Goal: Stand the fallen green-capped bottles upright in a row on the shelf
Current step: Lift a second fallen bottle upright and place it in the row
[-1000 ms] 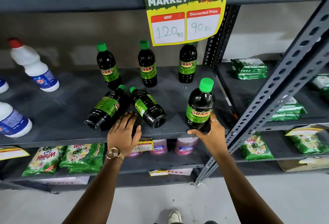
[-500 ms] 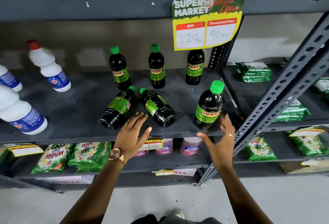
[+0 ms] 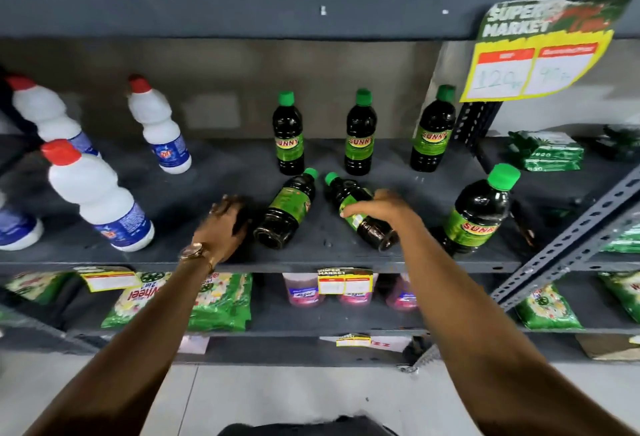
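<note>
Bottles with green caps sit on the grey shelf (image 3: 214, 189) in 2 states: 4 stand upright, 3 along the back and 1 front bottle (image 3: 476, 213) near the right edge; 2 lie fallen between them, necks pointing toward the back; the right hand (image 3: 375, 208) is curled over the label of the right fallen bottle (image 3: 360, 212), fingers bent around its body, though whether the grip has closed fully I cannot tell; the left hand (image 3: 225, 224) rests flat and loosely spread on the shelf just beside the left fallen bottle (image 3: 287, 208), holding nothing

Risks, as I judge them: the round body may roll or slip if it is lifted from the middle, since the weight sits toward the base; swinging that base down could knock the left fallen bottle, whose cap lies close to its cap, and set it rolling toward the shelf lip; the base of the gripped bottle already lies near the front edge, so a loose hold might let it drop off; the standing front bottle is near on the right, and an elbow or the tilted bottle could topple it; the white bottles (image 3: 100, 200) to the left stand well apart and look safe; setting the bottle down tilted would tip it again
</note>
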A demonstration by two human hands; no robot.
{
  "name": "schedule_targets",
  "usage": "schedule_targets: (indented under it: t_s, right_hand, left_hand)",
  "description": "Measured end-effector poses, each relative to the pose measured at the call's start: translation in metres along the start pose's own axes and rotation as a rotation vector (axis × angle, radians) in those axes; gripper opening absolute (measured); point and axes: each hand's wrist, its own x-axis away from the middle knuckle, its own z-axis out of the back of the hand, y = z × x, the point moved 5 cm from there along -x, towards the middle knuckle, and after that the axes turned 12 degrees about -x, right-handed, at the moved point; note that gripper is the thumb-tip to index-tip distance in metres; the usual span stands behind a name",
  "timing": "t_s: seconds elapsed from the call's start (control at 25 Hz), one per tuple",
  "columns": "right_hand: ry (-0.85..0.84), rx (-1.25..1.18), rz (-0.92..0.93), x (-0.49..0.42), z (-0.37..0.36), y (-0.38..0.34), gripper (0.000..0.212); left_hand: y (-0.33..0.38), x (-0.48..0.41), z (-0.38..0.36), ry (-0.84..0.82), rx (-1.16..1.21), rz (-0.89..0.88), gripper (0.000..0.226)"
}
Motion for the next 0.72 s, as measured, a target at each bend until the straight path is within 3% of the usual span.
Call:
schedule_targets:
  t_s: [0.08,0.16,0.28,0.36,0.52,0.72]
  right_hand:
    - [0.005,-0.091,0.003,-0.005,-0.001,0.006,0.065]
    - [0.150,-0.255,0.101,-0.006,-0.001,0.013,0.058]
    - [0.464,-0.660,0.302,-0.003,0.000,0.015,0.068]
    - [0.575,-0.734,0.422,0.001,-0.005,0.012,0.078]
    - [0.615,-0.730,0.455,0.004,-0.014,0.013,0.088]
    - [0.515,-0.639,0.466,0.006,-0.028,0.038,0.078]
  left_hand:
    - [-0.006,-0.002,-0.011,-0.025,-0.034,-0.014,0.054]
    - [-0.008,-0.003,-0.015,0.011,-0.044,-0.005,0.056]
    - [-0.010,-0.006,-0.017,0.026,-0.121,0.002,0.059]
    - [-0.012,-0.006,-0.018,0.013,-0.203,0.028,0.062]
    - [-0.015,-0.008,-0.023,-0.083,-0.253,0.044,0.066]
    - [-0.021,-0.013,-0.028,-0.098,-0.237,0.036,0.067]
